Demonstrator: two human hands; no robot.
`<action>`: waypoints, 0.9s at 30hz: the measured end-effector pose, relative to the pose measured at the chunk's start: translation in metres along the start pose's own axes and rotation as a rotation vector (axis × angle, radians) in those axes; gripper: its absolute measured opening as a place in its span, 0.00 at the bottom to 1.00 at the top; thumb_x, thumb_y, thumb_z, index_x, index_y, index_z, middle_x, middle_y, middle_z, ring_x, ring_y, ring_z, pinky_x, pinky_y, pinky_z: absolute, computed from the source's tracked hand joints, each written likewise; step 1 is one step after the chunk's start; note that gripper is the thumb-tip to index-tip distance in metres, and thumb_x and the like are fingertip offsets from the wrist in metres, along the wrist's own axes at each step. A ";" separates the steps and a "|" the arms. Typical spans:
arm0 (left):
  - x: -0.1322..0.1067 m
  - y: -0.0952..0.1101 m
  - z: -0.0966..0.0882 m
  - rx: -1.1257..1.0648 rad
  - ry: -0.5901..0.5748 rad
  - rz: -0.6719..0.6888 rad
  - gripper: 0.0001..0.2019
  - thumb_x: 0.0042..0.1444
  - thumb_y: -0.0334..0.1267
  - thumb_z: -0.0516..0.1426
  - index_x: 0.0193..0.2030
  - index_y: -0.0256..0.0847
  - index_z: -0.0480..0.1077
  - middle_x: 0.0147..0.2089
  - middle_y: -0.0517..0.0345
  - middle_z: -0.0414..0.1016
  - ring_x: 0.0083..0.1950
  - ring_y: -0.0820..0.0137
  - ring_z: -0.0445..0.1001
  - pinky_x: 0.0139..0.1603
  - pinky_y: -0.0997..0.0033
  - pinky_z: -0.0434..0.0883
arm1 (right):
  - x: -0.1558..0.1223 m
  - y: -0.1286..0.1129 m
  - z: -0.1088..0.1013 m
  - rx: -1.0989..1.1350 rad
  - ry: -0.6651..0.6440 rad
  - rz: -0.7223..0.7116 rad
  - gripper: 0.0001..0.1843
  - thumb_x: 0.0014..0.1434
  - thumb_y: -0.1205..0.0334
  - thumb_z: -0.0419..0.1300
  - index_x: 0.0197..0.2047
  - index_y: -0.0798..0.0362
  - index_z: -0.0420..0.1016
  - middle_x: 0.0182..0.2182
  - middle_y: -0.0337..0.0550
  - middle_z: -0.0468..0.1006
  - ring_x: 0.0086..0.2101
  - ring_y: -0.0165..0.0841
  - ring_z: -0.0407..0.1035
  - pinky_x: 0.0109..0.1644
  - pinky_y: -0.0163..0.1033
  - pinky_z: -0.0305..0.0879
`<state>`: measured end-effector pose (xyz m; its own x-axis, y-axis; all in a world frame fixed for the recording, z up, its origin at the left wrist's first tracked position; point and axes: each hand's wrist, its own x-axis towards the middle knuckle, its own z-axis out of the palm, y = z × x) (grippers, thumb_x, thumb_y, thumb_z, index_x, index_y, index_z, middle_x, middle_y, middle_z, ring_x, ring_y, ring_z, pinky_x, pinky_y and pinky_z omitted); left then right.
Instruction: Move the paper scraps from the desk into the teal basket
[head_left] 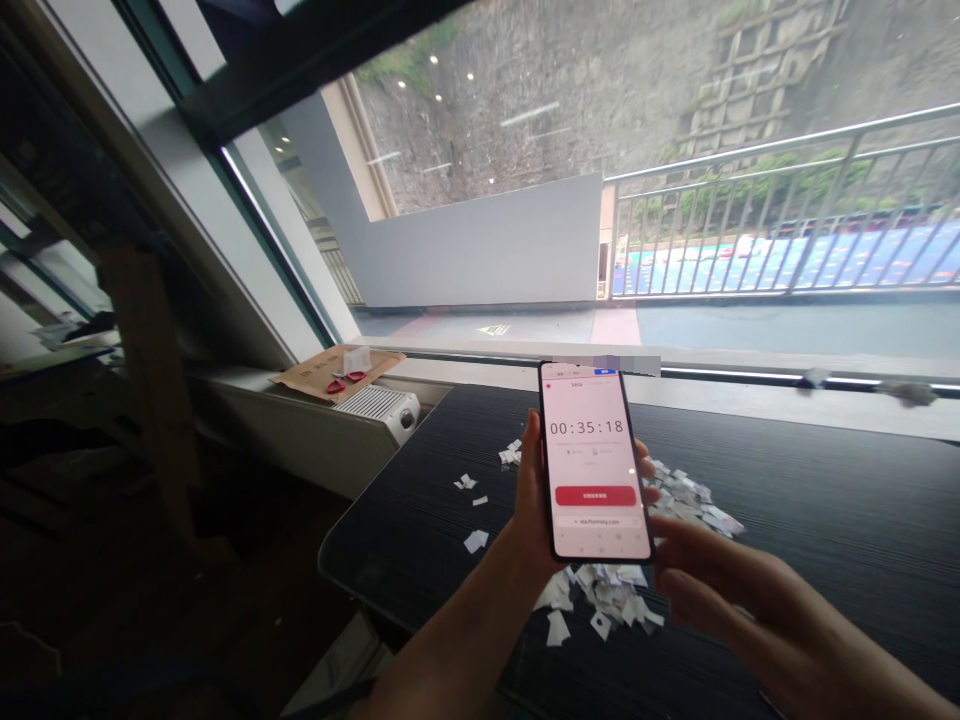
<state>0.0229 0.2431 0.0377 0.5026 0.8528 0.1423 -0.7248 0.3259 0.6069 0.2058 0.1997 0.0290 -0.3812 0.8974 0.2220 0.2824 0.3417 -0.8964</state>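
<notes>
My left hand (529, 505) is closed round a smartphone (596, 465), holding it upright with the lit screen towards me. Its fingertips curl past the phone's right edge. The screen shows a timer at 00:35:18 above a red button. Beside the phone's lower right corner is my right hand (724, 585), thumb and index finger apart, with nothing seen between them; whether a fingertip touches the phone I cannot tell. Cut white paper scraps (611, 600) lie heaped below the phone, and another heap (694, 500) lies behind it to the right.
A black table (420, 500) spreads under the hands, with a few loose scraps (475, 541) at its left. Red-handled scissors (347, 381) rest on brown cardboard (315, 375) on a ledge by the window. A pale window sill (765, 395) borders the table's far side.
</notes>
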 end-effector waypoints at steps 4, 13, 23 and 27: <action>0.002 -0.004 0.001 -0.025 -0.041 0.006 0.44 0.55 0.69 0.38 0.52 0.27 0.69 0.44 0.42 0.72 0.42 0.59 0.72 0.46 0.61 0.69 | -0.003 0.004 0.012 0.238 -0.172 0.073 0.21 0.57 0.51 0.56 0.54 0.38 0.71 0.35 0.41 0.80 0.30 0.36 0.73 0.32 0.37 0.72; -0.001 -0.003 0.001 -0.013 -0.087 -0.091 0.44 0.51 0.70 0.45 0.52 0.26 0.68 0.45 0.43 0.71 0.43 0.58 0.71 0.48 0.61 0.66 | -0.005 0.027 0.022 0.404 -0.131 0.154 0.19 0.52 0.49 0.59 0.47 0.37 0.76 0.27 0.40 0.76 0.25 0.36 0.69 0.27 0.37 0.69; 0.005 -0.007 -0.009 -0.053 -0.107 -0.128 0.48 0.43 0.72 0.51 0.51 0.23 0.69 0.44 0.40 0.71 0.42 0.57 0.71 0.47 0.61 0.68 | -0.009 0.015 0.031 0.398 0.040 0.110 0.17 0.53 0.48 0.57 0.45 0.36 0.76 0.25 0.39 0.75 0.23 0.36 0.68 0.24 0.38 0.68; 0.003 -0.006 -0.009 -0.060 -0.106 -0.133 0.46 0.44 0.71 0.51 0.50 0.24 0.69 0.44 0.38 0.71 0.43 0.56 0.72 0.46 0.62 0.68 | -0.005 0.012 0.017 0.274 -0.156 0.033 0.15 0.56 0.53 0.56 0.46 0.40 0.76 0.27 0.40 0.77 0.27 0.35 0.72 0.29 0.36 0.72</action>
<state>0.0247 0.2474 0.0280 0.6403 0.7539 0.1470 -0.6739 0.4596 0.5784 0.1960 0.1949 0.0107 -0.5123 0.8459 0.1486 0.0569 0.2060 -0.9769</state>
